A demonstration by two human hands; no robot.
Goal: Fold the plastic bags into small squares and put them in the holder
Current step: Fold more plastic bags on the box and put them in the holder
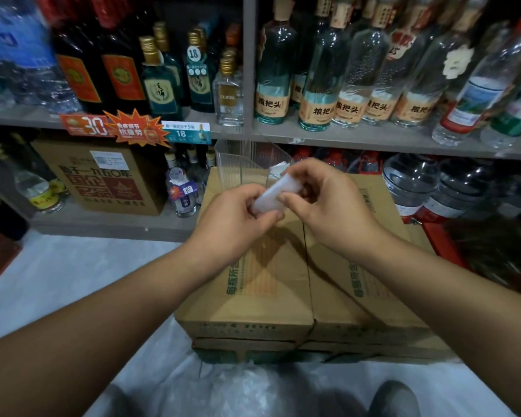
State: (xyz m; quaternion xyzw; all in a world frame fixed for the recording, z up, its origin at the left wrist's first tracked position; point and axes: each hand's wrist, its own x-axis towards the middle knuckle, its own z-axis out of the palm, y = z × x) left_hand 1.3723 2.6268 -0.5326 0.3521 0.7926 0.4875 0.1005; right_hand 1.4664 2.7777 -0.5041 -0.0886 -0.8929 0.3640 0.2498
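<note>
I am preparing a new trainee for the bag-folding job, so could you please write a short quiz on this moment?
1. True or false: the left hand and the right hand both pinch the folded plastic bag.
2. Multiple choice: the clear holder stands on A) the floor, B) the cardboard boxes, C) the upper shelf.
3. Short answer: is the held bag inside the holder yet?

Key
1. True.
2. B.
3. No. It is in the hands above the boxes, nearer the person than the holder.
</note>
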